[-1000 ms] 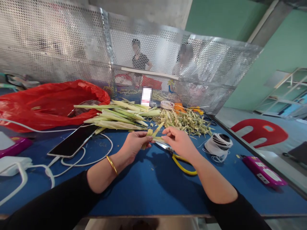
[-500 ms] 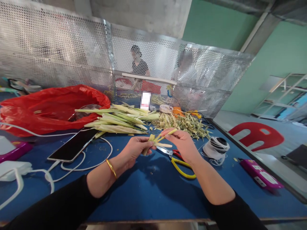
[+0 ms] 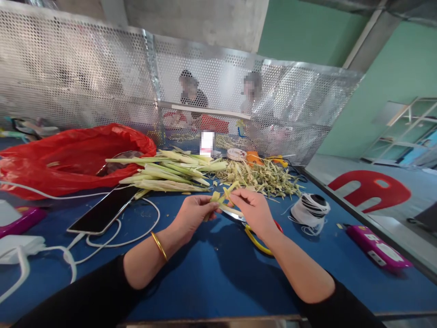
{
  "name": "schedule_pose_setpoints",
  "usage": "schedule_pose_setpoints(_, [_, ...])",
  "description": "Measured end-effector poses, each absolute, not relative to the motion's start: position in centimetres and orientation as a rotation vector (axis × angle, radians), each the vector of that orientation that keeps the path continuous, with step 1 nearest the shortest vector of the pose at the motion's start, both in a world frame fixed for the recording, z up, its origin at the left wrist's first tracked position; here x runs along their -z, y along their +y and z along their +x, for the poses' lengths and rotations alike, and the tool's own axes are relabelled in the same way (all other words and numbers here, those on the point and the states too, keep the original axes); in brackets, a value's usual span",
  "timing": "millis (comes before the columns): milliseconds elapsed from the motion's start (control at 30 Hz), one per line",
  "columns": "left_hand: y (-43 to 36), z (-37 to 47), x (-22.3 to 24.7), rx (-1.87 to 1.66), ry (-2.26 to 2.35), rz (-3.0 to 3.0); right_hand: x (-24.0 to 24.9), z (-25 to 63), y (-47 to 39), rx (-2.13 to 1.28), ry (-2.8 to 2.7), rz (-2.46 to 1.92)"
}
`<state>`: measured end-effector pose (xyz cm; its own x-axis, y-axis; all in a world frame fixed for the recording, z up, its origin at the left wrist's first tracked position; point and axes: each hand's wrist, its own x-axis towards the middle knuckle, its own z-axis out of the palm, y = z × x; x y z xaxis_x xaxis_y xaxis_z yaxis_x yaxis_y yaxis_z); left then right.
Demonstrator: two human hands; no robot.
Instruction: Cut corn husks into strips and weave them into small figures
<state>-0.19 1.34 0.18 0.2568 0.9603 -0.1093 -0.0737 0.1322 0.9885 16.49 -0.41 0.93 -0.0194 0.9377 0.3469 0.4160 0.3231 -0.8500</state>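
Note:
My left hand (image 3: 197, 210) pinches the base of a small folded piece of pale yellow-green corn husk (image 3: 216, 197) between thumb and fingers. Strips fan out from it to the right. My right hand (image 3: 251, 206) is closed on one of these strips, bending it upward close to the left fingers. Under the hands, scissors (image 3: 258, 242) with red and yellow handles lie on the blue table (image 3: 205, 282), partly covered by my right hand. Behind the hands rests a pile of long green-white husk leaves (image 3: 170, 175), with a heap of narrow, knotted-looking husk pieces (image 3: 259, 176) beside it.
At left are a red plastic bag (image 3: 78, 159), a phone (image 3: 104, 212) and white cables (image 3: 155, 223). A spool of white thread (image 3: 309, 212) and a purple box (image 3: 377, 248) stand at right. A perforated screen (image 3: 218, 82) closes off the back; two people sit beyond it.
My right hand has shifted slightly left and down, and the strip in it now bends over near the left fingers. More of the scissors is covered. My left hand stays nearly in place.

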Motion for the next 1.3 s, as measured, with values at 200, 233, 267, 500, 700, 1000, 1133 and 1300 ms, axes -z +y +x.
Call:
schedule_pose_setpoints(200, [1.6,-0.3,0.2,-0.986,1.031,1.201,-0.7,17.0,0.0,-0.512,-1.772,-1.287])
schedule_pose_setpoints(233, [1.6,-0.3,0.3,-0.982,1.029,1.209,-0.7,17.0,0.0,-0.510,-1.800,-1.299])
schedule_pose_setpoints(267, [1.6,-0.3,0.3,-0.979,1.028,1.216,-0.8,17.1,0.0,-0.513,-1.823,-1.317])
schedule_pose_setpoints(500, [1.5,-0.2,0.4,-0.977,1.062,1.271,-1.0,17.1,-0.1,-0.491,-1.934,-1.371])
schedule_pose_setpoints(700, [1.5,-0.2,0.3,-0.942,1.072,1.369,-1.2,16.9,-0.2,-0.459,-1.984,-1.368])
schedule_pose_setpoints(1000, [1.7,-0.7,1.0,-0.855,1.148,1.796,-0.9,16.7,-0.2,-0.614,-1.896,-1.444])
schedule_pose_setpoints(1133, [1.3,-0.7,0.4,-0.850,1.195,1.850,-0.6,16.8,-0.1,-0.747,-1.796,-1.398])
schedule_pose_setpoints(1300, [0.7,-0.5,0.0,-0.903,1.206,1.871,-1.0,16.9,-0.5,-0.809,-1.764,-1.449])
